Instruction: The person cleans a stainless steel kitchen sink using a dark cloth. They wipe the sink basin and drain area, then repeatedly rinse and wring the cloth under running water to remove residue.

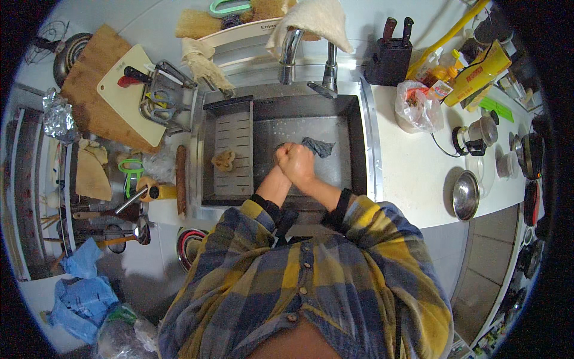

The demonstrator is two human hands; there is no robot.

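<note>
Over the sink basin my two hands are closed tightly together, one pressed against the other. My right hand (pixel 301 161) lies partly over my left hand (pixel 280 160), whose fingers are mostly hidden. A crumpled dark grey cloth (pixel 318 147) fans out right beside the fists, and a small dark bit shows at their far left edge. The cloth appears gripped between them, its middle out of sight. Beneath is the dark grey sink (pixel 335 173), with pale specks on its floor. A slotted grey tray (pixel 234 128) fills its left side and carries a tan, crumpled scrubber (pixel 223 160).
A chrome faucet (pixel 289 57) stands behind the basin, with a pale cloth (pixel 317 24) draped over it. At right are a knife block (pixel 388 61), a plastic bag (pixel 417 107) and a metal bowl (pixel 465 195). Cutting boards (pixel 122 99) and a utensil rack (pixel 170 99) stand left.
</note>
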